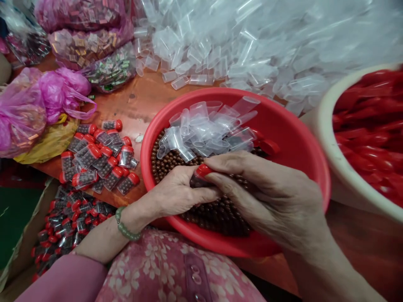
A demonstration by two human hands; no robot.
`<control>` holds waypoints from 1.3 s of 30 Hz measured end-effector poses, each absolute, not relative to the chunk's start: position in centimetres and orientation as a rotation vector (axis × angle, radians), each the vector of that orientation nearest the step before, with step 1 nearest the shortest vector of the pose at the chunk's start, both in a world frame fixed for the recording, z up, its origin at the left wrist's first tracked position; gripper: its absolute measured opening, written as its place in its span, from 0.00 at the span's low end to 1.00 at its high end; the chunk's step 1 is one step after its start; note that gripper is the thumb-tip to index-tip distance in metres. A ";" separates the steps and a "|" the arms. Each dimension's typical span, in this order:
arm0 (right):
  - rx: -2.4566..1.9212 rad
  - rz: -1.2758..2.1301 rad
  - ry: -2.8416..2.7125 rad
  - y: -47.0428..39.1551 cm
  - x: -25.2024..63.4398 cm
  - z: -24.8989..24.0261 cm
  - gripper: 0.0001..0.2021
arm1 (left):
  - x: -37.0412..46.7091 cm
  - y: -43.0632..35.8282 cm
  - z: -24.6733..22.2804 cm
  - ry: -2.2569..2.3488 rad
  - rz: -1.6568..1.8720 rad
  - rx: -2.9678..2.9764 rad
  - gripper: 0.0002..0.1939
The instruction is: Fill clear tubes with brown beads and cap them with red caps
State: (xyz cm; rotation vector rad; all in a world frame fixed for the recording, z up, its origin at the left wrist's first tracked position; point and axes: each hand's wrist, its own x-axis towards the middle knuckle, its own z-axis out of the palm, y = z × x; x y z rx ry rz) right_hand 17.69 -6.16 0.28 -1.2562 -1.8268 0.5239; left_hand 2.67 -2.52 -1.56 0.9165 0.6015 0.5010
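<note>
Over a red basin [315,155], my left hand [178,191] is closed around a small clear tube [197,181] with dark contents. Thumb and fingers of my right hand [280,199] pinch the red cap [203,170] at the tube's upper end. Part of the tube is hidden by my fingers. Below both hands, round brown balls [217,214] fill the bottom of the basin. A heap of empty clear tubes [201,128] rests on the balls toward the back, with a few loose red caps [267,144] to its right.
Filled tubes with red caps [103,157] lie on the orange table at left, and more [75,222] sit in a cardboard box [23,235] below. Pink bags [63,92] stand behind. Empty tubes [214,63] pile up at the back; a cream tub [324,121] of red pieces stands right.
</note>
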 end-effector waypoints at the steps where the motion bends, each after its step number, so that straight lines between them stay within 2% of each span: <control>1: -1.267 0.497 -1.803 -6.4 17.5 0.0 0.08 | 2.7 -2.5 -1.7 0.584 0.512 0.919 0.19; 5: -1.203 0.347 -1.887 -7.2 17.4 -0.9 0.13 | 2.5 -2.5 -2.0 0.528 0.489 0.846 0.20; 9: -1.161 0.136 -2.182 -7.3 17.8 -1.1 0.33 | 2.2 -2.5 -1.8 0.512 0.388 0.711 0.21; 11: -1.165 0.077 -2.234 -7.1 17.8 -1.2 0.37 | 2.2 -2.5 -1.7 0.500 0.345 0.646 0.22; 19: -1.087 -0.042 -2.331 -5.7 17.3 -1.4 0.36 | 2.1 -2.5 -1.8 0.499 0.346 0.423 0.23; 30: -1.054 -0.116 -2.191 -5.4 16.5 -1.2 0.31 | 1.8 -2.5 -1.8 0.439 0.395 0.494 0.20; 35: -1.100 -0.131 -2.186 -5.7 16.5 -1.1 0.31 | 1.9 -2.0 -1.1 0.491 0.363 0.441 0.31; 39: -1.118 -0.122 -2.211 -6.0 16.2 -1.4 0.30 | 2.8 -2.0 -0.9 0.673 0.381 0.401 0.30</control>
